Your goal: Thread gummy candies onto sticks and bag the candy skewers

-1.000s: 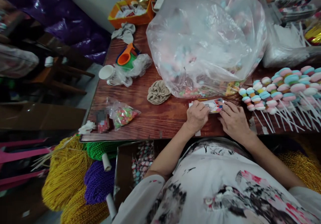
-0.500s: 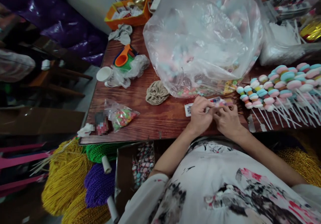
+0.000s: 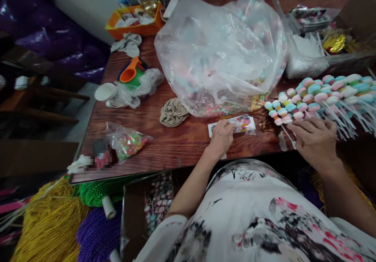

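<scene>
My left hand (image 3: 221, 136) rests at the table's near side, fingers closed on the left part of a printed clear plastic packet (image 3: 245, 124). The packet lies flat, with pink and red print at its right end. My right hand (image 3: 315, 142) is at the near edge of a pile of marshmallow skewers (image 3: 331, 91) in pink, blue and white. Its fingers are bent over the white sticks, with the thumb side against the stick of the leftmost skewers. The fingertips are partly hidden. Behind my left hand sits a large clear bag (image 3: 220, 54) of pale sweets.
A beige cloth scrunchie (image 3: 174, 112), a small bag of coloured candy (image 3: 132, 142), a paper cup (image 3: 105, 92) and an orange scoop (image 3: 129, 73) lie leftward. An orange tray (image 3: 133, 27) stands behind. A clear bin (image 3: 326, 60) is at back right. Cord bundles (image 3: 44, 219) hang below the table edge.
My hands, together over a small item before, have parted. The right hand has moved right to the skewers, while the left stays by the packet, now flat in view. The camera view has shifted rightward.
</scene>
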`<move>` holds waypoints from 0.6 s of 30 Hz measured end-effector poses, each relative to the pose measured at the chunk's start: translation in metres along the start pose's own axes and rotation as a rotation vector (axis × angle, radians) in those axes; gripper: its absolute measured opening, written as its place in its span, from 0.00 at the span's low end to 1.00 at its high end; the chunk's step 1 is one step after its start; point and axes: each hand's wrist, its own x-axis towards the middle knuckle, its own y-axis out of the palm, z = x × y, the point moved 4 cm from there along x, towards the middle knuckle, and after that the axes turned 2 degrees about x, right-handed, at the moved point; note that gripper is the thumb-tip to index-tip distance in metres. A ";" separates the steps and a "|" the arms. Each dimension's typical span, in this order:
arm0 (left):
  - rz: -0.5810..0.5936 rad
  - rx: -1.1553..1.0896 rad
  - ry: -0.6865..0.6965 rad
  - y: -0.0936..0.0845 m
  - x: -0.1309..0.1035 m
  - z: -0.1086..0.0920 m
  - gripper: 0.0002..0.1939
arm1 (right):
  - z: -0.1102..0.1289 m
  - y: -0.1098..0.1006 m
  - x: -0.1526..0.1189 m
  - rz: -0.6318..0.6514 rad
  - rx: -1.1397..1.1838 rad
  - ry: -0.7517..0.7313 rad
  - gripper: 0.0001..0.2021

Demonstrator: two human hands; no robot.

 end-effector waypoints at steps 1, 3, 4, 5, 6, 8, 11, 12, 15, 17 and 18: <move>-0.023 -0.061 -0.019 -0.001 0.000 0.002 0.09 | -0.005 -0.003 0.000 0.043 -0.063 -0.044 0.11; -0.073 -0.193 -0.059 -0.003 0.002 0.007 0.07 | -0.010 -0.006 0.001 0.119 -0.172 -0.130 0.09; -0.093 -0.254 -0.082 -0.004 0.003 0.009 0.06 | -0.010 -0.006 0.003 0.151 -0.214 -0.163 0.09; -0.108 -0.307 -0.106 -0.005 0.004 0.012 0.05 | -0.011 -0.005 0.004 0.178 -0.242 -0.190 0.09; -0.118 -0.348 -0.132 -0.005 0.005 0.014 0.05 | -0.011 -0.002 0.006 0.202 -0.255 -0.214 0.10; -0.115 -0.399 -0.175 -0.006 0.007 0.018 0.06 | -0.014 0.004 0.009 0.229 -0.255 -0.277 0.10; -0.056 -0.467 -0.182 -0.006 0.010 0.023 0.06 | -0.022 0.006 0.015 0.115 -0.219 -0.406 0.08; -0.032 -0.498 -0.171 -0.006 0.010 0.025 0.06 | -0.024 0.003 0.017 0.027 -0.182 -0.445 0.08; 0.003 -0.584 -0.143 -0.005 0.010 0.030 0.05 | -0.026 -0.020 0.024 -0.284 0.063 -0.449 0.12; 0.005 -0.607 -0.144 -0.004 0.009 0.032 0.05 | -0.023 -0.037 0.029 -0.443 0.324 -0.274 0.16; 0.007 -0.608 -0.151 -0.003 0.009 0.032 0.04 | -0.021 -0.043 0.031 -0.495 0.467 -0.110 0.17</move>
